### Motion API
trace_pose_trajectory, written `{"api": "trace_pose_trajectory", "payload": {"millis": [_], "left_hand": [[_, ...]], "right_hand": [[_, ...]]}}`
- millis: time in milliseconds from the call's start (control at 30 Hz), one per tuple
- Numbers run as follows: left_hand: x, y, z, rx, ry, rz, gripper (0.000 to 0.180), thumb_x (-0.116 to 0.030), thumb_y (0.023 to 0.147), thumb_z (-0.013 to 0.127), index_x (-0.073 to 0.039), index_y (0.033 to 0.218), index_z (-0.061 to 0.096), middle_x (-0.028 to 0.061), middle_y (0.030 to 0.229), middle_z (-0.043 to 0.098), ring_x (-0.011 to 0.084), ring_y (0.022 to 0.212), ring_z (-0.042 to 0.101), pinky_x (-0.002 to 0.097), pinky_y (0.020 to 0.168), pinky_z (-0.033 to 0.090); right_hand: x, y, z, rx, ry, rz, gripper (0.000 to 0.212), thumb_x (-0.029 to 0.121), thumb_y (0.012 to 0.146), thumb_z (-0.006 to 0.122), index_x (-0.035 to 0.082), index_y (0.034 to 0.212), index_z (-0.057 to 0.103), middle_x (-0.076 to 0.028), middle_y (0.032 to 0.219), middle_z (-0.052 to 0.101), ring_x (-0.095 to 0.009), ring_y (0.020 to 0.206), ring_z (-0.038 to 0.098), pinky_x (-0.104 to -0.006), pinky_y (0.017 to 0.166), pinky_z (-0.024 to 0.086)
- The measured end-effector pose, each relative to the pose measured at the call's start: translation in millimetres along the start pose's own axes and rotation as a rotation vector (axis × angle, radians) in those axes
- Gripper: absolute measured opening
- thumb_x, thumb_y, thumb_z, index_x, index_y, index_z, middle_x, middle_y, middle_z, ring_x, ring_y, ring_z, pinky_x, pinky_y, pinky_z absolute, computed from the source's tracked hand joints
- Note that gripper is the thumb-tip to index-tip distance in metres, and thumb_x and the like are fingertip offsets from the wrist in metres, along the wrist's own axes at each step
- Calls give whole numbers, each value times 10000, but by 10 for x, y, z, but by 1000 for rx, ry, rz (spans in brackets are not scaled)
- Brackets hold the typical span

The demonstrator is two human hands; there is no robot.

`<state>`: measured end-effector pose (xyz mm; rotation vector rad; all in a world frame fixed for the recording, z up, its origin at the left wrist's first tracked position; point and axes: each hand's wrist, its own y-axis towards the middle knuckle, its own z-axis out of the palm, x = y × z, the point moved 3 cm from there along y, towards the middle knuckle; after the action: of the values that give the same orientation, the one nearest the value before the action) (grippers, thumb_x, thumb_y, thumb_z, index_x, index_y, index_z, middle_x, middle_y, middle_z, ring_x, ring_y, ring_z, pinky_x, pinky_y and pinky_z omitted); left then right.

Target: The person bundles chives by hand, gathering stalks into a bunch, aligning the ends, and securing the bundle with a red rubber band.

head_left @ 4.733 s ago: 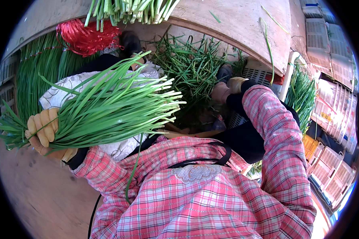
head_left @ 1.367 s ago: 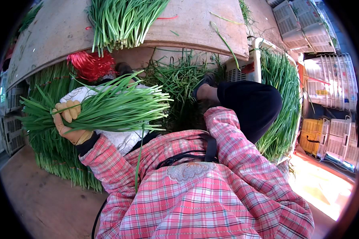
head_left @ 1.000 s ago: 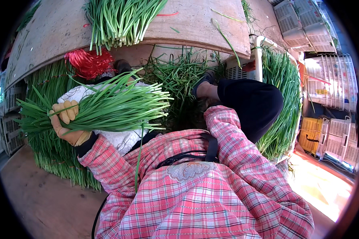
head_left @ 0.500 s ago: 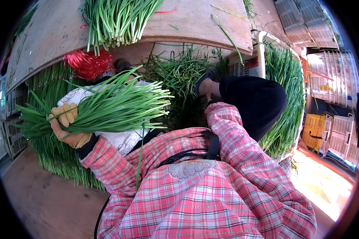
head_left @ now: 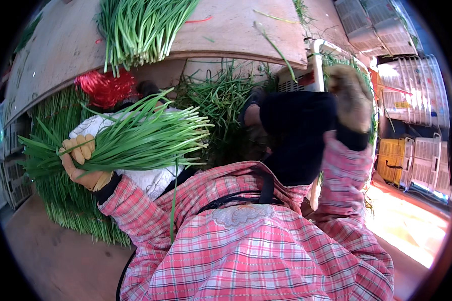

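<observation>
Pink-and-white plaid smock (head_left: 246, 256), long sleeves (head_left: 138, 203), dark cuffs (head_left: 351, 138). Grey scalloped appliqué (head_left: 242, 215) sits on the front; black strap (head_left: 267, 188) hangs near it. Black trousers (head_left: 299, 115), dark shoe (head_left: 252, 105). Left glove (head_left: 83, 160) is tan; right glove (head_left: 350, 98) looks browner, blurred.

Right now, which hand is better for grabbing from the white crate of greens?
Probably the right hand: it appears over the crate, though blurred, while the left hand is farther away, holding a green bunch.
</observation>
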<state>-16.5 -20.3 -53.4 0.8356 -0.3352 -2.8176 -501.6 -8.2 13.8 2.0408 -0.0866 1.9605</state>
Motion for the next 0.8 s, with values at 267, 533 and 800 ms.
{"api": "trace_pose_trajectory", "payload": {"millis": [267, 533, 800], "left_hand": [[66, 80, -46, 111, -26, -159, 268, -223, 967, 395, -134, 714, 389, -54, 534, 217, 73, 514, 229, 245, 501, 239], [33, 53, -259, 58, -101, -226, 354, -268, 984, 357, -156, 649, 368, -62, 541, 182, 51, 473, 180, 234, 469, 209], [30, 105, -212, 100, 104, -184, 413, -276, 988, 351, -159, 605, 253, -31, 560, 220, 86, 497, 224, 280, 500, 256]], "right_hand": [[-1811, -796, -962, -257, -1289, 559, 162, 148, 862, 513, 75, 898, 654, -113, 817, 643, -226, 694, 630, -339, 547, 481], [-3335, -1428, -495, -91, -559, 1035, 149, 161, 829, 549, 68, 877, 656, -112, 815, 644, -226, 716, 624, -351, 576, 478], [-3581, -1302, -213, -204, -83, 1147, 147, 174, 796, 586, 61, 855, 657, -111, 814, 645, -225, 738, 618, -363, 605, 475]]}}
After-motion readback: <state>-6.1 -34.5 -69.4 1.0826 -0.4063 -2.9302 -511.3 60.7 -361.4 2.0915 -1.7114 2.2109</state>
